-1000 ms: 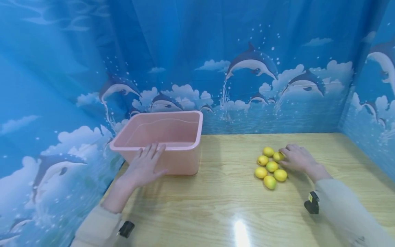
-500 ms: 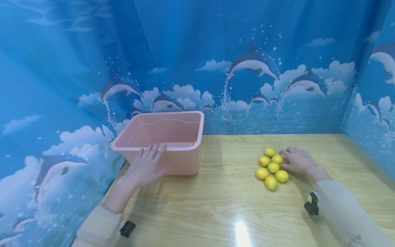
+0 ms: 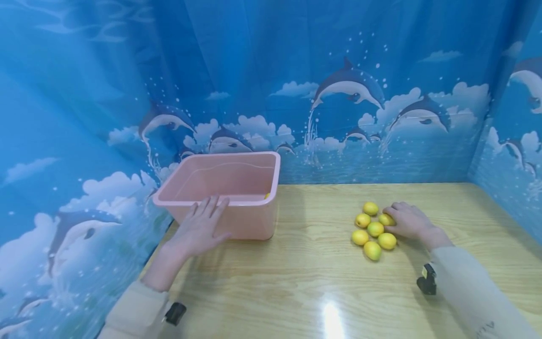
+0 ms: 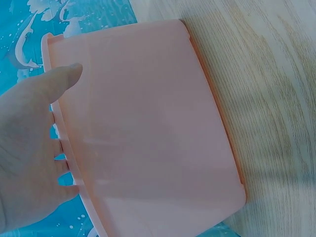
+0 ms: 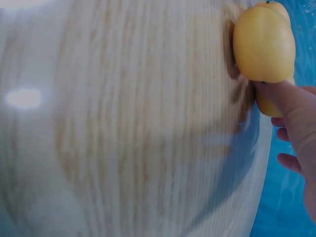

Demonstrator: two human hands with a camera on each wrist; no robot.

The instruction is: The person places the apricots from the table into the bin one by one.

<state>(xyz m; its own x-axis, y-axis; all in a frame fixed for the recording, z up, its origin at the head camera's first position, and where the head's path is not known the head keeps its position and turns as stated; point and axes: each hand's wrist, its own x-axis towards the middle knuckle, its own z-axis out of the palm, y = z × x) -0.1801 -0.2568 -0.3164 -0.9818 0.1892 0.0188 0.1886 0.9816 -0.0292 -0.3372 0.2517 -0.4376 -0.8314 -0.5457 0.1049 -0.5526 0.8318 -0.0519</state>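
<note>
Now, the back-right lemon (image 3: 386,219) of 7 on the table (image 3: 296,273) has shifted towards the right hand (image 3: 408,221), whose thumb and fingers appear to pinch it, seemingly loosening it from the other 6. The left hand (image 3: 196,231) rests, fingers spread, on the pink tub (image 3: 251,223).

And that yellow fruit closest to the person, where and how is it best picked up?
Probably pinch the front fruit across its nearer half, coming in low from the near side. Its rounded sides are exposed there above bare table, while two neighbouring fruits crowd its far side.
</note>
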